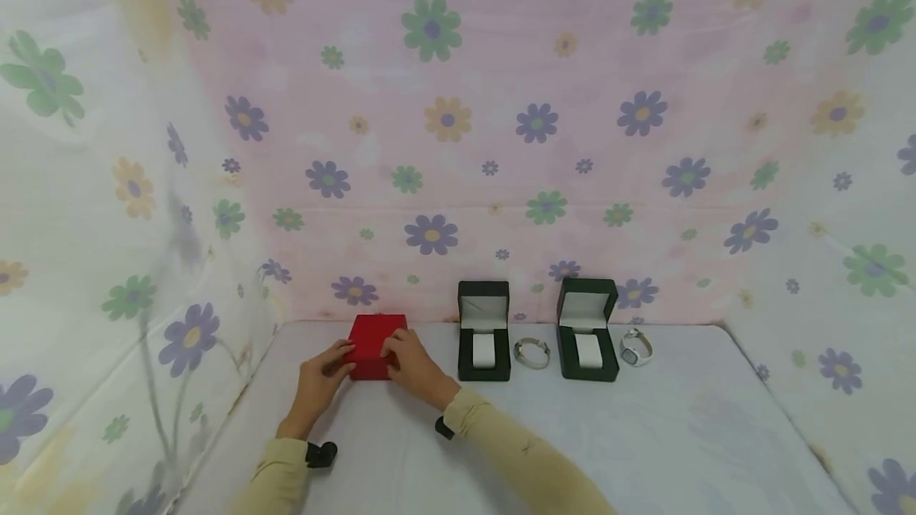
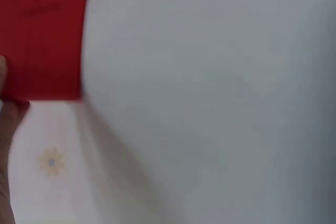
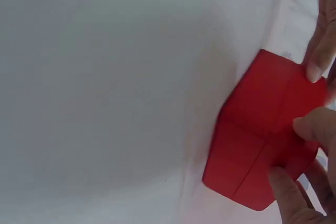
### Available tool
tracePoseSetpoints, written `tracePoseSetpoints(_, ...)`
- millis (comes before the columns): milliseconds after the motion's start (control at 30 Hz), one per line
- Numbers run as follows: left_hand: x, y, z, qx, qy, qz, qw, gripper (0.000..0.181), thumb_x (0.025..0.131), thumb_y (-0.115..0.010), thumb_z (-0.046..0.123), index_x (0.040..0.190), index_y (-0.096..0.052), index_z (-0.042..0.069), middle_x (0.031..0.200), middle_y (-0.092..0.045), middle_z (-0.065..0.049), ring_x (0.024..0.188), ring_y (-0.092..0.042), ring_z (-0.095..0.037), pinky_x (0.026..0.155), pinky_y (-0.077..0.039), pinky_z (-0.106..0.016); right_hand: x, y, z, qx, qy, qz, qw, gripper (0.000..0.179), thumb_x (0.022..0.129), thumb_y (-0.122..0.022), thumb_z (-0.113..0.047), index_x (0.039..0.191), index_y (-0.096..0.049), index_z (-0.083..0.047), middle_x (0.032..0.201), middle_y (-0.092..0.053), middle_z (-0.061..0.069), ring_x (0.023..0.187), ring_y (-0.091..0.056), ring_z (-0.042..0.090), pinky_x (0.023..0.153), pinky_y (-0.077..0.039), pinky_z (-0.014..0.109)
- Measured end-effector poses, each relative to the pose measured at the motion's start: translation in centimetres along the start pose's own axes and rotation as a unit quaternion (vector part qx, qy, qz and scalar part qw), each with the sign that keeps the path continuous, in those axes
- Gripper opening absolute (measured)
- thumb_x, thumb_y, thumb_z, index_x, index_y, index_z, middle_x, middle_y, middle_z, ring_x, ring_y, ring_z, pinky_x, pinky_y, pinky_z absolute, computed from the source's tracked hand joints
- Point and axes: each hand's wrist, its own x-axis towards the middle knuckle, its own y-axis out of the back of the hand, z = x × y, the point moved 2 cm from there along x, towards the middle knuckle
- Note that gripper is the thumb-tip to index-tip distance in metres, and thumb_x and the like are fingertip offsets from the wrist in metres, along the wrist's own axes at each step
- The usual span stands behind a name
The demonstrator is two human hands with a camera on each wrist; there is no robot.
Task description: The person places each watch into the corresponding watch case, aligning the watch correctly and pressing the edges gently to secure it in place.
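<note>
A closed red box sits on the white table toward the left. My left hand holds its left side, fingertips on the top edge and thumb low on the front. From the right, my right hand grips the lid and front near the right edge with curled fingers. In the right wrist view both hands touch the red box, a thumb and fingertips of the right one resting on its faces. The left wrist view shows only part of the red box and a sliver of the left hand. The box's inside is hidden.
Right of the red box stand two open dark green watch boxes, each with a white cushion. A bracelet-style watch lies between them, and a silver watch lies at the far right. Flowered cloth walls enclose the table.
</note>
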Motion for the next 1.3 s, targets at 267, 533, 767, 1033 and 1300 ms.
tracePoseSetpoints(267,-0.4,-1.1,0.4,0.012,0.007,0.026,0.9996,0.04,0.072,-0.077,-0.022,0.11,-0.074,-0.01,0.117,-0.069,-0.032,0.11,-0.066,-0.049,0.089,-0.043,0.001,-1.2,-0.5,0.0,-0.015,-0.012,0.039,0.999,0.016,0.091,-0.075,-0.006,0.103,-0.065,-0.012,0.11,-0.061,0.0,0.107,-0.053,0.012,0.092,-0.052,0.013)
tracePoseSetpoints(533,-0.5,-1.5,1.0,0.016,0.044,0.006,0.9989,0.04,0.078,-0.075,-0.02,0.116,-0.072,-0.009,0.124,-0.068,-0.027,0.118,-0.062,-0.048,0.093,-0.051,-0.012,-1.9,-0.6,-0.2,-0.02,-0.022,0.059,0.9978,0.02,0.09,-0.075,-0.003,0.105,-0.064,-0.011,0.114,-0.061,0.002,0.109,-0.054,0.015,0.096,-0.053,0.018)
tracePoseSetpoints(767,-0.9,-1.9,1.7,0.011,0.074,-0.031,0.9967,0.052,0.081,-0.073,-0.017,0.131,-0.058,-0.015,0.14,-0.054,-0.035,0.13,-0.051,-0.052,0.095,-0.05,-0.055,-2.8,-0.5,-1.0,-0.009,-0.06,0.017,0.998,0.041,0.088,-0.076,-0.001,0.125,-0.061,-0.008,0.142,-0.056,0.005,0.132,-0.051,0.022,0.106,-0.051,0.028)
tracePoseSetpoints(1033,-1.8,-1.3,3.4,0.107,0.019,-0.032,0.9936,0.063,0.079,-0.075,-0.011,0.138,-0.053,-0.013,0.142,-0.053,-0.034,0.128,-0.053,-0.052,0.115,-0.038,-0.028,-6.0,1.4,-2.6,0.022,-0.049,-0.076,0.9957,0.058,0.094,-0.072,-0.012,0.147,-0.049,-0.006,0.156,-0.046,0.01,0.142,-0.046,0.025,0.114,-0.045,0.034)
tracePoseSetpoints(1300,-3.8,-0.9,6.0,0.101,-0.001,-0.028,0.9945,0.064,0.083,-0.078,-0.007,0.142,-0.055,-0.004,0.146,-0.055,-0.025,0.134,-0.053,-0.04,0.106,-0.02,0.0,-12.0,3.0,-3.0,0.087,-0.054,-0.108,0.9889,0.044,0.098,-0.068,-0.018,0.141,-0.058,-0.012,0.141,-0.059,-0.001,0.131,-0.053,0.016,0.11,-0.048,0.034)
